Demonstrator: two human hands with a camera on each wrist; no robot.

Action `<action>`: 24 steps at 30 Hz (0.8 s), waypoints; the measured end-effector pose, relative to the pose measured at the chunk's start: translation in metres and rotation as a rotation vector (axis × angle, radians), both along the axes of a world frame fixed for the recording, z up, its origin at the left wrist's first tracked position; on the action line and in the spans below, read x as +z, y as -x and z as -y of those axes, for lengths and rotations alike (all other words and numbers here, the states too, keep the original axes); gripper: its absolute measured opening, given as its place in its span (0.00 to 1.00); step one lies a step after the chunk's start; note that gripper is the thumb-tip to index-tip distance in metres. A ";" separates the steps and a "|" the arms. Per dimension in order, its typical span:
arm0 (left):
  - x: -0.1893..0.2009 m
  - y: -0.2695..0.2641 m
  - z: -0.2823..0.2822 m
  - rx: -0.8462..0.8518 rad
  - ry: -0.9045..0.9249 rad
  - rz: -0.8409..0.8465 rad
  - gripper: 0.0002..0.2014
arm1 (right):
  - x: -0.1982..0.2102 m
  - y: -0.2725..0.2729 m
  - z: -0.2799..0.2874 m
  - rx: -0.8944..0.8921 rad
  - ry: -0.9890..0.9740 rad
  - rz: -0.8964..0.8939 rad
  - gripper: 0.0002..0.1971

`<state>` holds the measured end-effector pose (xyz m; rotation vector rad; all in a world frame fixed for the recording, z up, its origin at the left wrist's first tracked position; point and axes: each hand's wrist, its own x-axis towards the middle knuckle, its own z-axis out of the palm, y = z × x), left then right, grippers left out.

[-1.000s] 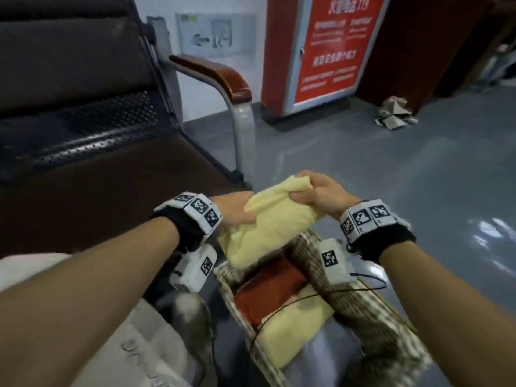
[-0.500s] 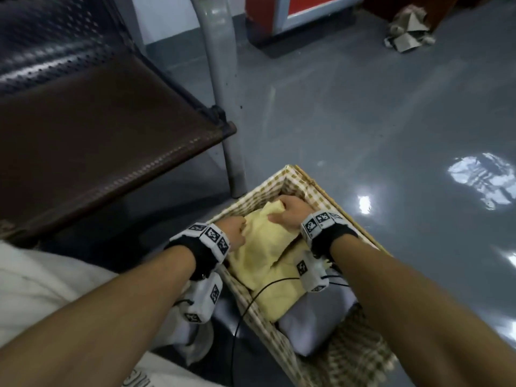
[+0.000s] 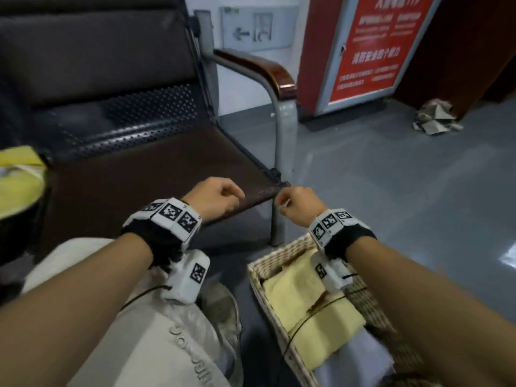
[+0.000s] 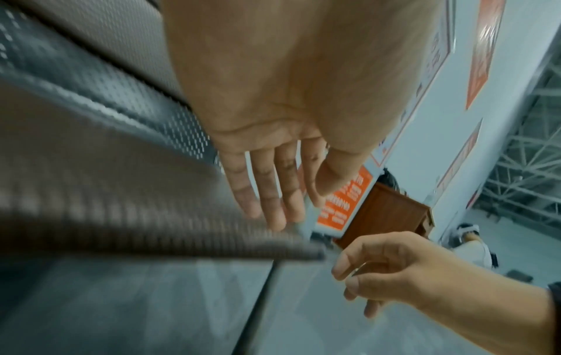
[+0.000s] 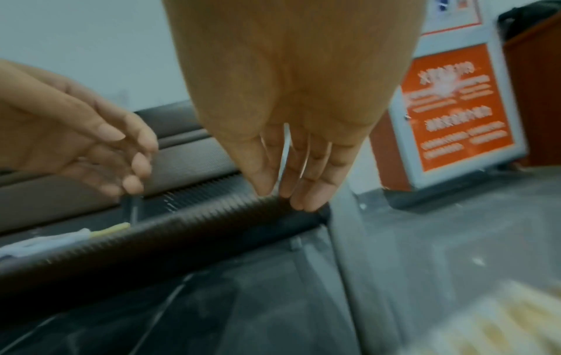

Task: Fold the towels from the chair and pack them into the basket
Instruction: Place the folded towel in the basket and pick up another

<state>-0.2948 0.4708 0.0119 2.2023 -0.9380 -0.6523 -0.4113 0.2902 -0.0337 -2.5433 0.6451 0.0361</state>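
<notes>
Both hands hang empty over the front edge of the brown chair seat (image 3: 139, 196). My left hand (image 3: 220, 196) has relaxed fingers, nearly straight in the left wrist view (image 4: 273, 192). My right hand (image 3: 296, 202) is loosely curled, and nothing lies in it (image 5: 291, 173). The woven basket (image 3: 268, 263) stands on the floor at lower right, below my right wrist. A folded yellow towel (image 3: 315, 311) lies on top in it, with a pale grey towel (image 3: 360, 358) nearer me. More yellow cloth (image 3: 16, 180) lies at the far left, and pale and yellow towels (image 5: 60, 237) lie on the seat.
The chair's metal leg (image 3: 282, 163) and wooden armrest (image 3: 262, 71) rise just beyond the basket. A red notice cabinet (image 3: 371, 48) stands against the wall, with crumpled paper (image 3: 435, 118) on the grey floor. My knee in light trousers (image 3: 139, 331) is at lower left.
Both hands let go of the yellow towel in the basket and rose to the chair's front edge. My head has lifted, so the chair back is in view again.
</notes>
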 end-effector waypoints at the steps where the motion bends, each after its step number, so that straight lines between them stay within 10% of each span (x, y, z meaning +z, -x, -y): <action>1: 0.016 -0.009 -0.011 0.021 0.040 0.024 0.07 | 0.019 -0.014 -0.010 0.044 0.010 0.029 0.09; 12: 0.094 -0.134 -0.187 0.402 0.308 0.018 0.06 | 0.156 -0.214 -0.172 0.485 0.155 0.162 0.07; 17: 0.060 -0.183 -0.280 0.635 0.341 0.058 0.09 | 0.134 -0.287 -0.256 0.665 0.117 0.054 0.07; 24: -0.005 -0.228 -0.374 0.685 -0.249 0.196 0.12 | 0.057 -0.349 -0.345 0.870 0.033 -0.034 0.09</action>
